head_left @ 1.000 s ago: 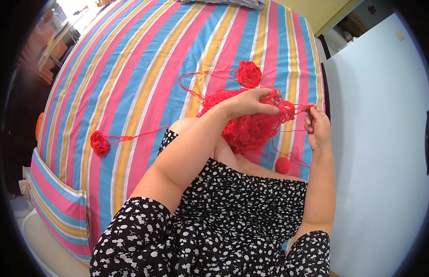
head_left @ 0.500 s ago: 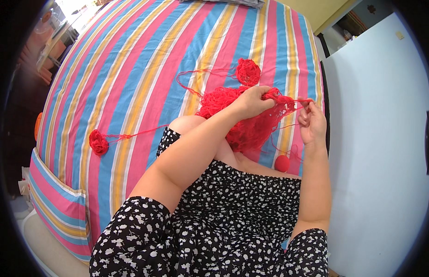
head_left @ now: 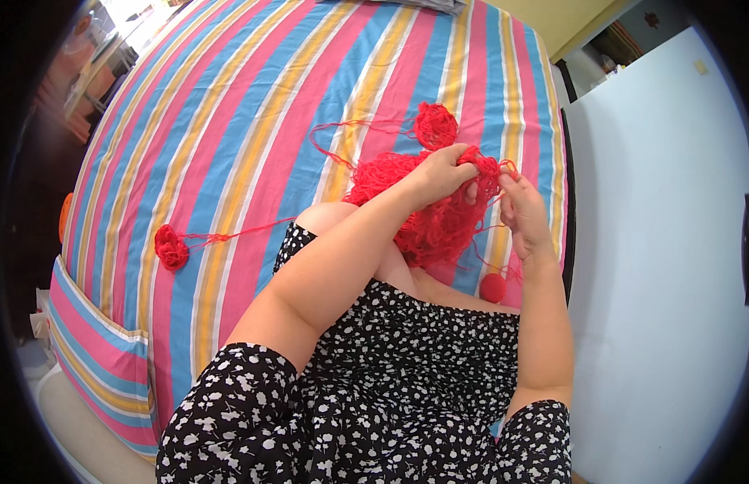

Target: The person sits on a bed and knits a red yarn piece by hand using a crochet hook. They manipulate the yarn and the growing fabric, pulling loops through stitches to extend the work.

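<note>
Red yarn tangle: loose heap (head_left: pixel 443 232) beside the bare knee (head_left: pixel 330 215), partly hidden by the left forearm; its bulk lies below and to the left of the grip, its upper right edge in the fingers.
Left hand: (head_left: pixel 445 177) thumb and fingers pressed together on that edge.
Right hand: (head_left: pixel 525 211) fingertips just beside the left hand's, thumb and forefinger pinching thin strands.
Upper bundle: red yarn (head_left: pixel 436 127), just beyond the left hand.
Red ball: small, round (head_left: pixel 493 287), below the right hand, near the thigh.
Far bundle: red yarn (head_left: pixel 172 248), well left, strands trailing toward the knee.
Bedspread: striped pink, blue, yellow, white (head_left: pixel 229 145), under all the yarn.
</note>
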`<state>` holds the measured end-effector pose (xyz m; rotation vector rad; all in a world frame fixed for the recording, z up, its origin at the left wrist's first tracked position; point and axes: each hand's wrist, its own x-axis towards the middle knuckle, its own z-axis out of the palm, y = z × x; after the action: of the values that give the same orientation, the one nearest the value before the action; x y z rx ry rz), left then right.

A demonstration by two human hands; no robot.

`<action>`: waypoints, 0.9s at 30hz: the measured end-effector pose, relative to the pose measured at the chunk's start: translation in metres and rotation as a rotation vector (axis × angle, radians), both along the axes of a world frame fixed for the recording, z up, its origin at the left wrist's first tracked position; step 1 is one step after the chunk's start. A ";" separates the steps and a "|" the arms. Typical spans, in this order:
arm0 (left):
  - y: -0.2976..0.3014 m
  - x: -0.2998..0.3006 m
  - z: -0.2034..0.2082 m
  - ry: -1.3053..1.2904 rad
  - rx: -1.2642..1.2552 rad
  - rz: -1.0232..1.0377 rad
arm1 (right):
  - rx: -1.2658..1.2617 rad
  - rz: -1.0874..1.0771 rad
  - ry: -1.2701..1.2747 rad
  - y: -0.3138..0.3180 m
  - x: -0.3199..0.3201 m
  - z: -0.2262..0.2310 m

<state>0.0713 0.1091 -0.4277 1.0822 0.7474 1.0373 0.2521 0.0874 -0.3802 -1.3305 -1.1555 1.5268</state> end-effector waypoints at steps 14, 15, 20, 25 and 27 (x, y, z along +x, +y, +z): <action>0.001 -0.005 0.004 -0.057 -0.212 -0.039 | -0.043 -0.005 0.072 0.000 -0.003 -0.008; 0.001 -0.005 0.004 -0.056 -0.221 -0.058 | -0.043 -0.002 0.071 0.001 -0.002 -0.009; -0.002 -0.005 0.008 -0.012 -0.244 -0.059 | -0.046 -0.027 0.145 0.001 0.000 -0.011; -0.005 -0.005 0.012 -0.066 -0.265 0.002 | -0.012 -0.051 0.078 0.001 -0.002 -0.011; 0.000 -0.007 0.002 -0.108 -0.214 -0.045 | -0.005 -0.070 0.064 0.000 -0.002 -0.011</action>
<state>0.0641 0.1088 -0.4253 0.8488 0.7261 0.9465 0.2498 0.0874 -0.3912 -1.3024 -1.0549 1.5117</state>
